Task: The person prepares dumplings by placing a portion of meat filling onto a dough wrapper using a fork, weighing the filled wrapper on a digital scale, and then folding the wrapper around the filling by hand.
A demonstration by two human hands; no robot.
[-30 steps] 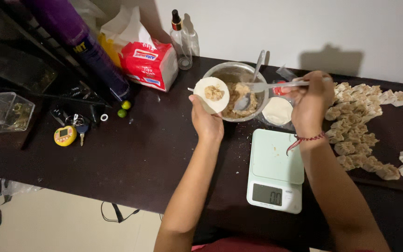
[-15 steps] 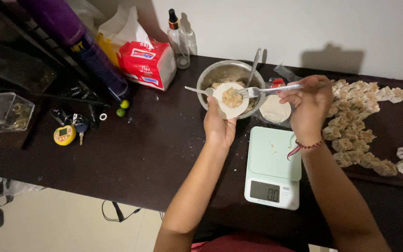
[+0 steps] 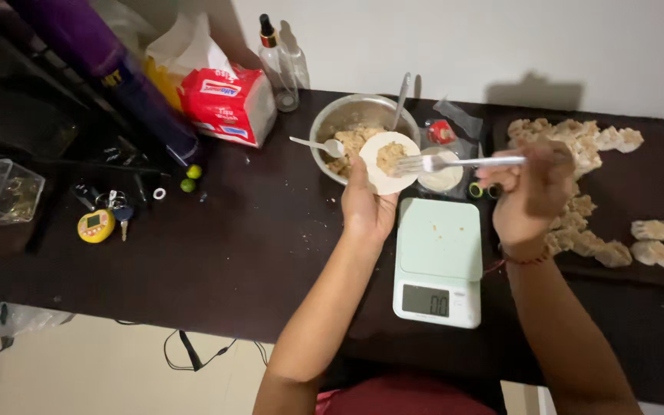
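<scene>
- Wrapper (image 3: 388, 161): round, pale, a lump of filling on it, lying flat on your left hand (image 3: 366, 206) over the bowl (image 3: 347, 127) rim.
- Your left grip cups the wrapper from below, fingers spread.
- Your right hand (image 3: 530, 196) pinches a fork (image 3: 443, 162); its tines touch the filling.
- A scale (image 3: 438, 265) sits on the counter (image 3: 232, 253) between your forearms.

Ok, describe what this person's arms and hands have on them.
Both forearms are bare, with no sleeves in view and no gloves. The right hand has a thin red cord bracelet at the wrist. The left hand shows no ring, watch or band.
</scene>
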